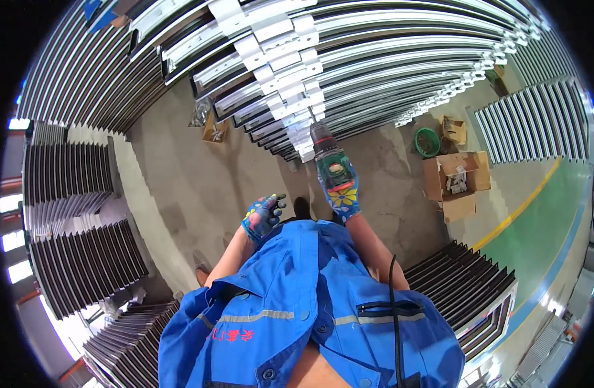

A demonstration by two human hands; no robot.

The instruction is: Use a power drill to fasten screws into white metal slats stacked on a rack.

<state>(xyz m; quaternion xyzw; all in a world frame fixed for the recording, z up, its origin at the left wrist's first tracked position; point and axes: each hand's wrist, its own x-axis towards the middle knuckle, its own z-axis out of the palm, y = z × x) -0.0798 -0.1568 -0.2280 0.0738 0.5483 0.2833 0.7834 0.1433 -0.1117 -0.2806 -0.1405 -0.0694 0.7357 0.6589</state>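
My right hand (343, 200), in a blue flowered glove, is wrapped round a green and black cordless drill (332, 158). The drill points away from me, its tip close to the silvery metal brackets (298, 107) on the stacked frames; whether it touches a screw there I cannot tell. My left hand (263, 216), gloved the same way with dark fingertips, hangs in front of my waist. Its fingers are slightly curled and apart, with nothing visible in them. Long metal frames (387, 64) with white and dark edges stand in a row ahead of me.
On the floor at right are a cardboard box (432, 178) with small metal parts, a green round basket (427, 142) and a smaller carton (453, 129). Another small carton (214, 129) lies at left. More frame stacks (90, 262) stand left and at right behind (465, 278).
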